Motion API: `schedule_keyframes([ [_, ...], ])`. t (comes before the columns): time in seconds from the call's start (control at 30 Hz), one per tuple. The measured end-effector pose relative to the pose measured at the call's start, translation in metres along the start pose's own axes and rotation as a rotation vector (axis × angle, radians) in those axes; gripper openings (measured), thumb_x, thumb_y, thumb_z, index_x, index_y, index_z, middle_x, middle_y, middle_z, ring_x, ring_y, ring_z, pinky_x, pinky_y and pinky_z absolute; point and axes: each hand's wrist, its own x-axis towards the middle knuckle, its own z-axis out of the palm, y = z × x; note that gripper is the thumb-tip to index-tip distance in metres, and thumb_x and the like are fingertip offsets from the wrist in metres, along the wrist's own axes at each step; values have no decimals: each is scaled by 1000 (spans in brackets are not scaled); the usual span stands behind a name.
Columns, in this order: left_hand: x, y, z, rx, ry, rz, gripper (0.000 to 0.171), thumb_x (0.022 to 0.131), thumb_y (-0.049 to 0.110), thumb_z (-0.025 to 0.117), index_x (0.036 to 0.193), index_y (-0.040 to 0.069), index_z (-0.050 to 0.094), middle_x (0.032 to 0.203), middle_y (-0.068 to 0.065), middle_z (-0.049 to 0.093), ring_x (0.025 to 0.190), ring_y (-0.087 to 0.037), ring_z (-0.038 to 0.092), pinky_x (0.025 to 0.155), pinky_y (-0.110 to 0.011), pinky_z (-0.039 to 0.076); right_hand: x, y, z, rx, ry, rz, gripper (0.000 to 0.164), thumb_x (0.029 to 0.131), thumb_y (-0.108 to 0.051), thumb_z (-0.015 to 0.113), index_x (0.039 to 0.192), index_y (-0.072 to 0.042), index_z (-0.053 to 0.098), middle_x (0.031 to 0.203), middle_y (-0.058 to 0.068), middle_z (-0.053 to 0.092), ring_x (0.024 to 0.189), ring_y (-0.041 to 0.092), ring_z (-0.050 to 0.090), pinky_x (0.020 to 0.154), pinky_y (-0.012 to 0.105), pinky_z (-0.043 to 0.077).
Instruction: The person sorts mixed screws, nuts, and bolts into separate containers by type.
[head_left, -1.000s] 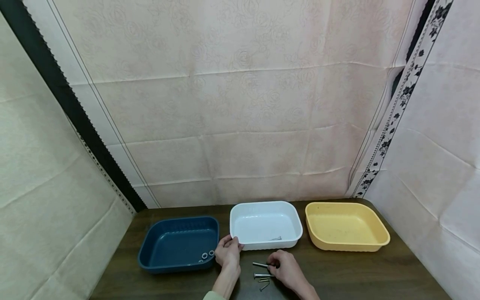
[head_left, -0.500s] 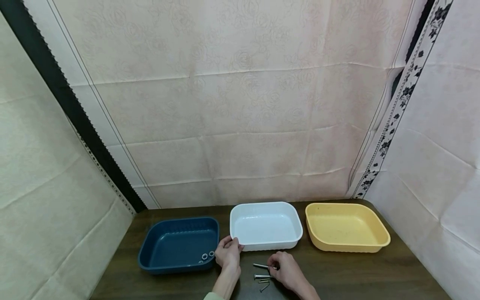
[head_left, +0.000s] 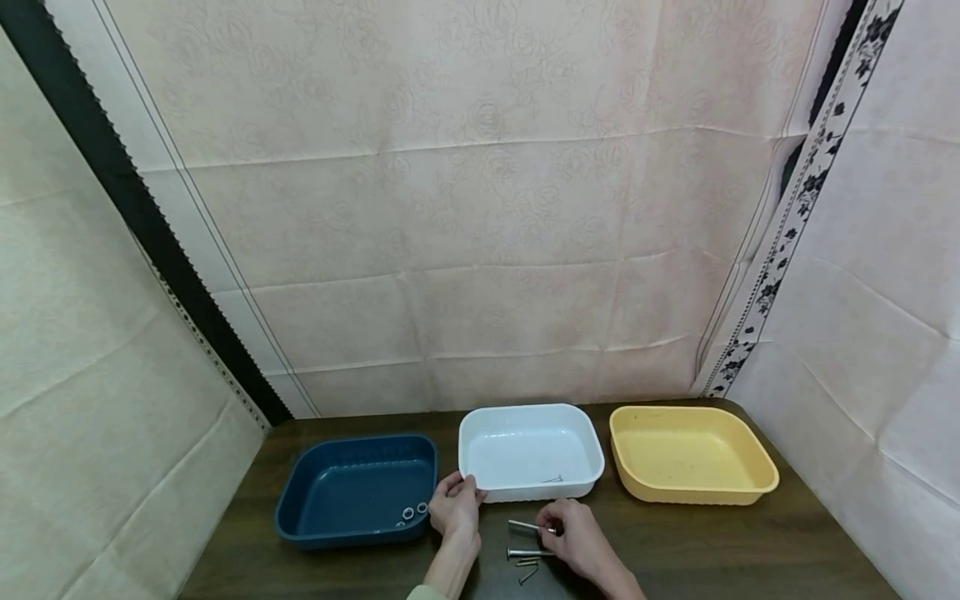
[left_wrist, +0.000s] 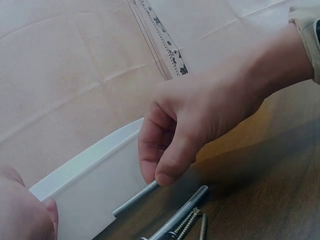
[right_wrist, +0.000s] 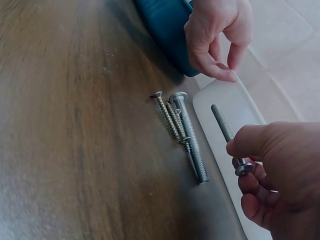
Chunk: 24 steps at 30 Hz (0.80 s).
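Observation:
My left hand (head_left: 456, 508) pinches the near left corner of the white tray's rim (head_left: 468, 475) between thumb and fingers. In the right wrist view, my right hand (right_wrist: 287, 170) holds a silver bolt (right_wrist: 224, 125) by its head end, threaded tip pointing away from the palm. This bolt is raised off the table, in front of the tray. Below it on the wood lie a second long bolt (right_wrist: 192, 137) and several brass-coloured screws (right_wrist: 170, 119), bunched side by side. A few small screws (head_left: 553, 479) lie inside the white tray.
At left stands a dark blue tray (head_left: 330, 537) with several nuts (head_left: 408, 513) in its near right corner. A yellow tray (head_left: 693, 492) stands at right on the brown wooden table (head_left: 720, 550). Pale cloth hangs (head_left: 487, 250) close behind and at both sides.
My right hand has shifted very slightly to the right with the bolt, whose tip sits a little higher. The left hand stays on the tray rim.

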Motion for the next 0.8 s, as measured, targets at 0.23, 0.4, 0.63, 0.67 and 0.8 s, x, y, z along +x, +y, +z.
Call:
schedule_keyframes([
  [0.23, 1, -1, 0, -2, 3, -1, 26, 92, -3, 66, 117, -9, 62, 99, -24, 63, 78, -27, 70, 67, -32, 62, -1, -5, -2, 1, 34, -18, 15, 80, 3, 74, 79, -12, 71, 75, -14, 57, 68, 1, 52, 56, 21, 48],
  [0.4, 1, -1, 0, -7, 3, 9, 25, 92, -4, 66, 116, -9, 62, 98, -23, 63, 74, -22, 69, 66, -31, 62, -2, -6, -3, -2, 104, -79, 16, 76, 5, 73, 77, -10, 70, 73, -15, 56, 66, 0, 51, 54, 19, 47],
  [0.63, 0, -1, -1, -8, 3, 11, 26, 92, -4, 66, 116, -9, 62, 98, -23, 63, 74, -21, 69, 66, -32, 62, -1, -7, -3, -16, 178, -141, 19, 72, 9, 74, 77, -9, 69, 74, -14, 58, 67, 0, 52, 54, 19, 47],
  [0.67, 0, -1, -1, -7, 3, 11, 26, 92, -4, 66, 117, -9, 62, 98, -23, 63, 74, -22, 69, 66, -32, 62, -1, -7, -4, -14, 179, -141, 19, 72, 9, 74, 77, -9, 69, 74, -14, 58, 67, 0, 52, 54, 19, 48],
  [0.8, 1, -1, 0, 3, 6, 8, 26, 92, -3, 66, 117, -9, 62, 98, -23, 63, 75, -24, 70, 66, -32, 62, 1, -9, -7, -11, 174, -142, 18, 73, 8, 74, 78, -8, 69, 74, -14, 59, 68, 0, 53, 54, 20, 49],
])
